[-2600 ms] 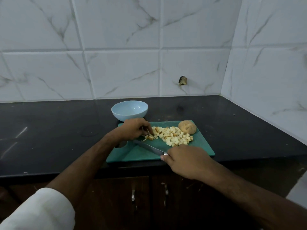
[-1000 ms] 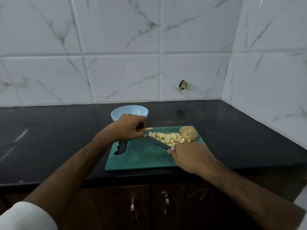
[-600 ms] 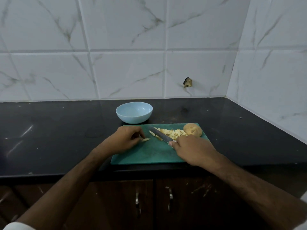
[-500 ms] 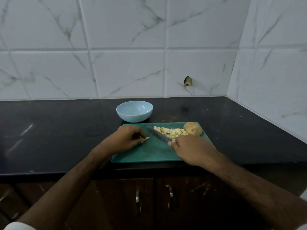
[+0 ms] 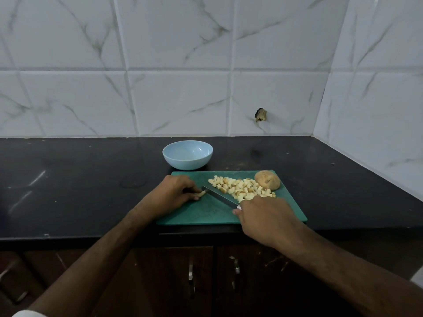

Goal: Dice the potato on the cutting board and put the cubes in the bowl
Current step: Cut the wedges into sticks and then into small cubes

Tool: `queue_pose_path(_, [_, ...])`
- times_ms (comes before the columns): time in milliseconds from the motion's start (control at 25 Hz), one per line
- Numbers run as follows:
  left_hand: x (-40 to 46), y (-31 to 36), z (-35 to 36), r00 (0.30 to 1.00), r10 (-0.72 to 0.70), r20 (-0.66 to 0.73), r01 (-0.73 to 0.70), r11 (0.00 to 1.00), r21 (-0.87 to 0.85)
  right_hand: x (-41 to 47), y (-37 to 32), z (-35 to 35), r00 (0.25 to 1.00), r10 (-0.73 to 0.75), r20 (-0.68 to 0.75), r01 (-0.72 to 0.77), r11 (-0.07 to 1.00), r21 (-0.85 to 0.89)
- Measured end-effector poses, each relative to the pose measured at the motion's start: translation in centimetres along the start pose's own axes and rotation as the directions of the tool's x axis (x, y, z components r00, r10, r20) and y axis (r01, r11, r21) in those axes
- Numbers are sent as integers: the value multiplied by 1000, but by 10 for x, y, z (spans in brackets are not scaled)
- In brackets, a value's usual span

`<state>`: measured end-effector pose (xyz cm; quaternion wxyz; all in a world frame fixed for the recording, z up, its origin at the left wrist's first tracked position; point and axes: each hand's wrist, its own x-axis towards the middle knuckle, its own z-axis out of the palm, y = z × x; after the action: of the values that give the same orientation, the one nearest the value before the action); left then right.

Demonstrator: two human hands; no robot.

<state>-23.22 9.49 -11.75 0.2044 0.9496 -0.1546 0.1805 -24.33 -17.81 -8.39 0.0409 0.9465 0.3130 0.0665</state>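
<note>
Cubes (image 5: 242, 189) piled mid-board (image 5: 206, 213); bowl (image 5: 187, 154) above looks empty. Left hand (image 5: 176, 194) pinches a last strip (image 5: 202, 192), right hand (image 5: 263, 216) grips the knife (image 5: 217, 196); half potato (image 5: 267, 179) remains uncut.

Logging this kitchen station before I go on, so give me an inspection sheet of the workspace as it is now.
Surface: black countertop, faint smears.
Job's things: green cutting board; pile of potato cubes; whole potato at its far right corner; blue bowl, empty.
Clutter: nothing seen.
Grip: left hand pinches a potato strip; right hand holds the knife.
Cables: nothing seen.
Surroundings: marble-look wall tiles, one with a hole; cabinet doors below.
</note>
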Motion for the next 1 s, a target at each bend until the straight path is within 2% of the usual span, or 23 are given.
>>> queue_pose_path(120, [-1,1,4,999,9,-40,-9,1000,7,1,-1,-3,998,-41,-52,34,991,-127])
queue_pose_path(360, [5,0,9,997,4,-77,-4,1000,-2,2,-6,1,999,-17,-47,8,984,-177])
queue_pose_path(440, [3,-1,12,995,0,-99,0,1000,-7,4,-1,-3,998,-4,-61,-4,992,-128])
queue_pose_path(600, [2,-1,15,991,20,-130,-19,1000,4,3,9,-12,997,80,9,-80,979,187])
queue_pose_path(880, [0,1,14,988,49,-144,-47,999,16,7,3,0,983,73,170,-112,966,233])
queue_pose_path(1000, [-1,3,13,988,65,-143,-63,998,23,1,0,-2,993,37,112,-51,991,127])
